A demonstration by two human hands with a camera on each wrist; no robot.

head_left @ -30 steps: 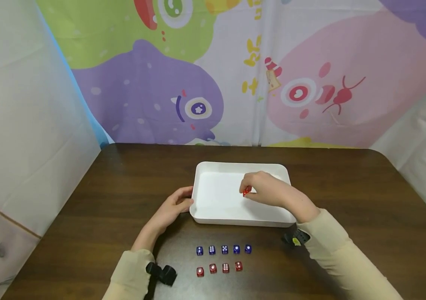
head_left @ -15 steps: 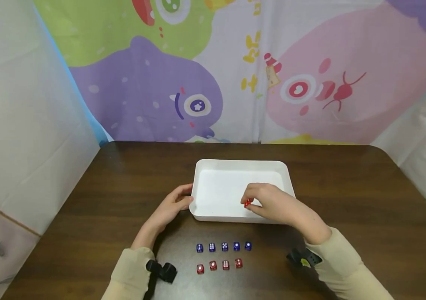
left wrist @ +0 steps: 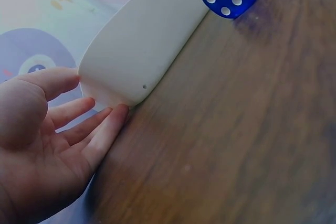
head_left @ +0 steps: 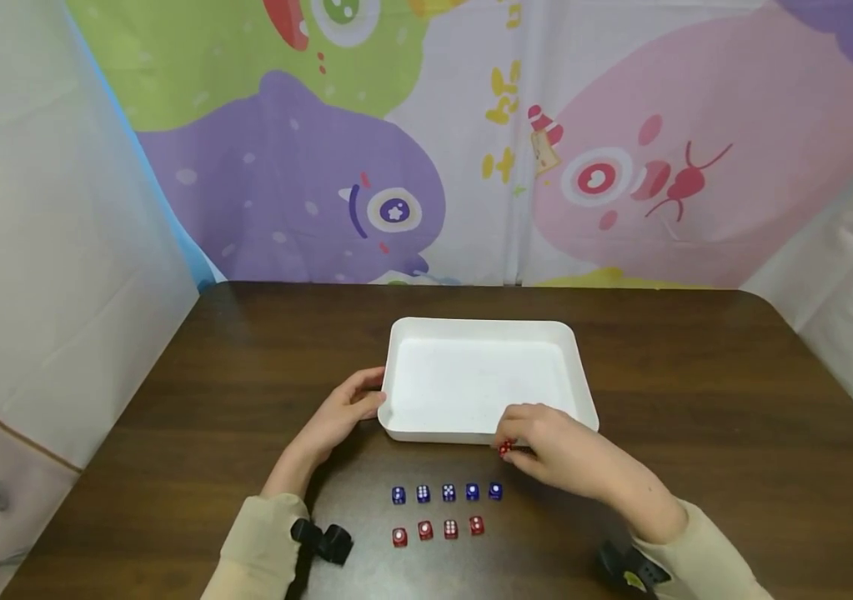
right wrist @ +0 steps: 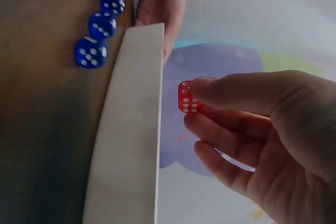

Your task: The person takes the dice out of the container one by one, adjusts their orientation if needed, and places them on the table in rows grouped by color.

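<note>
A red die (head_left: 504, 448) with white dots is pinched between the thumb and fingers of my right hand (head_left: 564, 450), above the front wall of the white tray (head_left: 464, 375). In the right wrist view the same die (right wrist: 186, 98) shows clearly at the fingertips. My left hand (head_left: 336, 417) touches the tray's left end with extended fingers; in the left wrist view its thumb meets the rim. In front of the tray lie a row of several blue dice (head_left: 449, 492) and, nearer me, a row of several red dice (head_left: 451, 529).
The dark wooden table (head_left: 696, 400) extends around the tray. Behind it hangs a cartoon-printed cloth (head_left: 306, 200). Black straps with small devices (head_left: 332, 543) sit at both wrists.
My right hand has come back toward me and slightly right, carrying the red die from over the tray's middle to its front edge. The left hand stays at the tray.
</note>
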